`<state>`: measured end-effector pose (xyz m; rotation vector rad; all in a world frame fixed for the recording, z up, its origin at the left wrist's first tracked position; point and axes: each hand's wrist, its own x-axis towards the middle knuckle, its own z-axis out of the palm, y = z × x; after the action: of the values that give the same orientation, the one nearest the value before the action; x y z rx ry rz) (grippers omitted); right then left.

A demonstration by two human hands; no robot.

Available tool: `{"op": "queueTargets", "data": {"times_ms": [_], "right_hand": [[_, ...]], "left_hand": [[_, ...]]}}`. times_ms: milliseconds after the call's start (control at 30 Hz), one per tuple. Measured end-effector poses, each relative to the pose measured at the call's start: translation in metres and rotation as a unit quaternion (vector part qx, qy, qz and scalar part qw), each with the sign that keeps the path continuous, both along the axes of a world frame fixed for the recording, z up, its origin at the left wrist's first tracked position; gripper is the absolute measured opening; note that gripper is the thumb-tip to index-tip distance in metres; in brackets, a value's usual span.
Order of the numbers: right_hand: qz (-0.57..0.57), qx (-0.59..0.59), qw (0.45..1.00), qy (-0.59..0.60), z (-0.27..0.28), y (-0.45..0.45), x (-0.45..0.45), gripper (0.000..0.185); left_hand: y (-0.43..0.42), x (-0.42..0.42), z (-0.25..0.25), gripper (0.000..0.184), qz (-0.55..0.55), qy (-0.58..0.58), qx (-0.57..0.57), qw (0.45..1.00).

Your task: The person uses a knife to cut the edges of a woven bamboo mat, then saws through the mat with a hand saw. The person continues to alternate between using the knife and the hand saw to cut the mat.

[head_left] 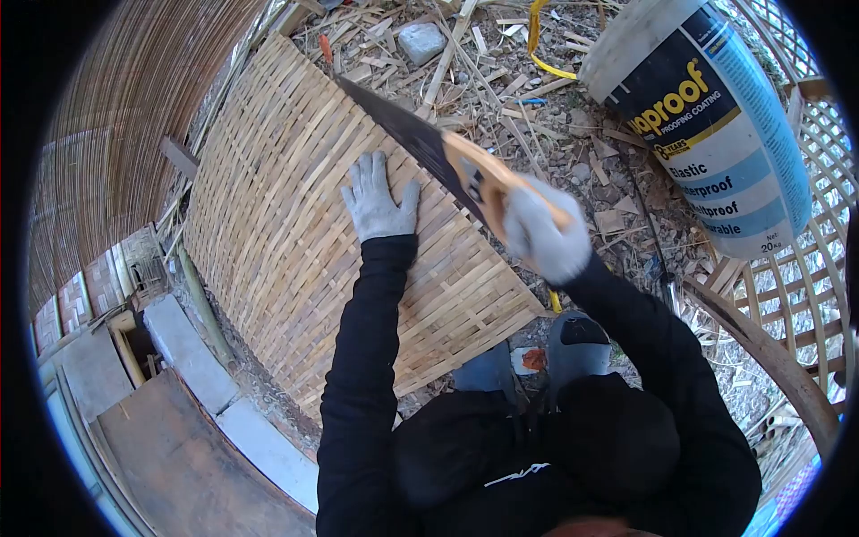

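Note:
A woven bamboo panel (286,197) lies across the middle of the view. My left hand (379,199), in a grey glove, rests flat on it with the fingers spread. At the panel's right edge, my gloved right hand (546,230) is wrapped round the wooden handle of a handsaw (467,167). The dark blade runs from the handle up and to the left, along the edge of the panel. Whether its teeth touch the bamboo I cannot tell.
A large white and blue bucket (725,134) stands at the upper right, beside a bamboo lattice (805,286). Wood scraps and a stone (421,43) lie on the ground. Boards (192,456) are at the lower left, and my shoes (578,349) are below the panel.

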<state>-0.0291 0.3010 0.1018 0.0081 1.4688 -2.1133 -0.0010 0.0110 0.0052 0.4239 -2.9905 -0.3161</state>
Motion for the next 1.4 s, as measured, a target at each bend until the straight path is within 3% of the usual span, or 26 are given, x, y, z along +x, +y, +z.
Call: {"op": "queueTargets", "data": {"times_ms": [100, 267, 400, 500, 567, 667, 767, 833, 1000, 1100, 1267, 1400], "right_hand": [[-0.016, 0.035, 0.999, 0.036, 0.013, 0.057, 0.058, 0.052], [-0.008, 0.088, 0.996, -0.018, 0.041, 0.112, 0.086, 0.061], [0.004, 0.048, 0.999, -0.002, 0.031, 0.056, 0.043, 0.047], [0.008, -0.002, 0.999, 0.033, -0.007, -0.016, -0.012, 0.032], [-0.004, 0.026, 1.000, 0.007, -0.009, -0.055, -0.045, 0.033], [-0.011, 0.015, 0.998, 0.053, 0.003, -0.057, -0.054, 0.030], [0.007, -0.052, 0.998, -0.019, 0.010, -0.008, -0.015, 0.033], [0.031, 0.033, 0.999, 0.011, 0.023, 0.038, 0.015, 0.038], [-0.044, 0.063, 0.997, -0.010, 0.044, 0.096, 0.079, 0.055], [-0.008, 0.089, 0.995, 0.040, 0.041, 0.092, 0.071, 0.055], [-0.016, -0.015, 1.000, -0.001, 0.008, -0.002, 0.000, 0.030], [-0.018, -0.019, 1.000, -0.018, 0.016, -0.026, -0.028, 0.028]], "left_hand": [[0.000, 0.001, 0.003, 0.081, -0.004, 0.006, 0.000, 1.000], [-0.001, 0.000, 0.000, 0.080, -0.010, 0.010, -0.007, 1.000], [0.001, 0.000, 0.001, 0.079, -0.003, 0.001, -0.003, 1.000], [0.001, -0.002, 0.006, 0.079, -0.001, -0.009, -0.008, 1.000], [0.002, -0.002, 0.007, 0.079, -0.006, -0.010, -0.008, 1.000], [0.002, -0.001, 0.005, 0.079, 0.002, -0.007, -0.006, 1.000], [-0.004, 0.000, -0.006, 0.085, 0.004, -0.004, -0.013, 1.000], [-0.003, -0.001, -0.003, 0.085, 0.002, 0.000, -0.008, 1.000], [-0.004, 0.000, -0.005, 0.085, -0.008, 0.014, -0.013, 1.000], [-0.001, -0.001, -0.003, 0.085, -0.002, 0.007, -0.013, 1.000], [-0.003, 0.000, -0.006, 0.085, -0.008, 0.007, -0.017, 1.000], [-0.001, 0.001, 0.000, 0.084, -0.007, 0.011, 0.000, 1.000]]}}
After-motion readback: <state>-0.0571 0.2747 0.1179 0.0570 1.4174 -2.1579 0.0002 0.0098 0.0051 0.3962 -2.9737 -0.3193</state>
